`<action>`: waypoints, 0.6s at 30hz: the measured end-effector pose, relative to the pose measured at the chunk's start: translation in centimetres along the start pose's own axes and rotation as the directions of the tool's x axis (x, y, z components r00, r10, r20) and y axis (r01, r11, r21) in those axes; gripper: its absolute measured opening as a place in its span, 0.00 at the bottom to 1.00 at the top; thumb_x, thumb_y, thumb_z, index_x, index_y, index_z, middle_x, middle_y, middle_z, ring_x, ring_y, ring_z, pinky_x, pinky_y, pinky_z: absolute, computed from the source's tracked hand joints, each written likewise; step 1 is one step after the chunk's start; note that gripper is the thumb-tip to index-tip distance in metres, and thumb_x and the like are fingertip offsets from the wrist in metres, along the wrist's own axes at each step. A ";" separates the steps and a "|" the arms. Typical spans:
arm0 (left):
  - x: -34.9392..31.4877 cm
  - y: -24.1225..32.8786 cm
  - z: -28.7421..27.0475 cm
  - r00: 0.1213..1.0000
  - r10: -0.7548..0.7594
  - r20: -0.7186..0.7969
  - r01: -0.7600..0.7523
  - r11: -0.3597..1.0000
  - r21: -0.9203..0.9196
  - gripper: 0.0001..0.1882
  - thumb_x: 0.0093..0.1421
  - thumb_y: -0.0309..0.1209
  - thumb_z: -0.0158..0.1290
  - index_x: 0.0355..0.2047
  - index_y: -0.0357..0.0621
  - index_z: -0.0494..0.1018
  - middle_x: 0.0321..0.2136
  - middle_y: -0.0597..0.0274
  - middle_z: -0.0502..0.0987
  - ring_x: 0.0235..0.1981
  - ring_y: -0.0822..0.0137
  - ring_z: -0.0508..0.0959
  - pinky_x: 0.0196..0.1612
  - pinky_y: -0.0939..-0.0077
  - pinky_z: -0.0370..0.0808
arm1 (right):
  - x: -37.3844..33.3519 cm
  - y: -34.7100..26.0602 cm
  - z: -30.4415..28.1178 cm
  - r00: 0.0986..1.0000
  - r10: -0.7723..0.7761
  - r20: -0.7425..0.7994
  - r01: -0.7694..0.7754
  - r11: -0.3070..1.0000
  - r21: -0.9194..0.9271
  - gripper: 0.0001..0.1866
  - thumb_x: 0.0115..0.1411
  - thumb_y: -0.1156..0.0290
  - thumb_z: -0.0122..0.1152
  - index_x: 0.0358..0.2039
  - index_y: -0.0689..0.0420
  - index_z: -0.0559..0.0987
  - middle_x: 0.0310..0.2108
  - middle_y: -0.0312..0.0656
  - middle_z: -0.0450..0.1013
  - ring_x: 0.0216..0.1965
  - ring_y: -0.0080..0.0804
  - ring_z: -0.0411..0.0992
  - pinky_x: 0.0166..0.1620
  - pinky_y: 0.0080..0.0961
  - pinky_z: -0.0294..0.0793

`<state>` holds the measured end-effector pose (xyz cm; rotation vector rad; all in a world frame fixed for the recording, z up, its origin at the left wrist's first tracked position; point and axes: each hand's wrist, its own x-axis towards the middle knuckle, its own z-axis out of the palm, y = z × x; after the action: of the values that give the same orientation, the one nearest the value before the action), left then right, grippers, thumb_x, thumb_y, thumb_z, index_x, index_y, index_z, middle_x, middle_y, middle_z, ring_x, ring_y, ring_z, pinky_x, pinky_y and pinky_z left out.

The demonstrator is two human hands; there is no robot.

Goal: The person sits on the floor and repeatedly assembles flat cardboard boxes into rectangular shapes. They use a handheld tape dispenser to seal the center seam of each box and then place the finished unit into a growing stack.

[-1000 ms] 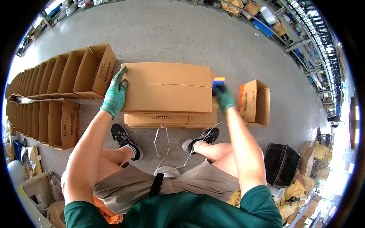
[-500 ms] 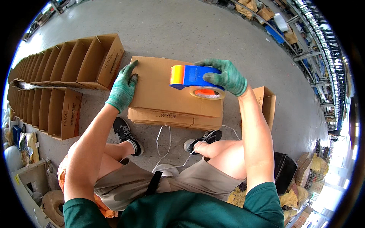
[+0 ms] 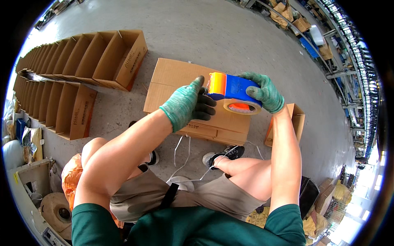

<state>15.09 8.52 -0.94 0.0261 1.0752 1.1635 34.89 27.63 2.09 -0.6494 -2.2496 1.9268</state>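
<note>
Left hand (image 3: 186, 104) near edge of dispenser (image 3: 239, 88)

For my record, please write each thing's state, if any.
Blue-yellow plastic tape dispenser: loaded, in right green-gloved hand
Left green-gloved hand: open
Middle brown rectangular cardboard box: flaps closed
Brown cardboard boxes, left rows: open
Brown cardboard box, right: open
Thin white strap: slack

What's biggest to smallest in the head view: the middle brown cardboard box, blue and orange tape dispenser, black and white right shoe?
1. Cardboard box
2. Tape dispenser
3. Right shoe
The dispenser is held nearer the camera, so whether it's really bigger than the shoe is unsure.
</note>
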 end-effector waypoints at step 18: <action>1.2 2.0 -6.3 0.506 0.806 -0.307 -0.398 0.534 0.746 0.13 0.70 0.35 0.46 0.34 0.36 0.71 0.26 0.51 0.73 0.27 0.61 0.71 0.37 0.64 0.72 | 2.1 -3.7 -0.1 0.958 0.161 0.237 -0.089 0.954 -0.288 0.41 0.50 0.46 0.71 0.60 0.58 0.73 0.41 0.41 0.78 0.38 0.27 0.75 0.43 0.27 0.76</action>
<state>9.33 7.21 -4.02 0.6468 2.1694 1.4979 32.09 28.17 5.30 -0.6156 -2.7357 1.8651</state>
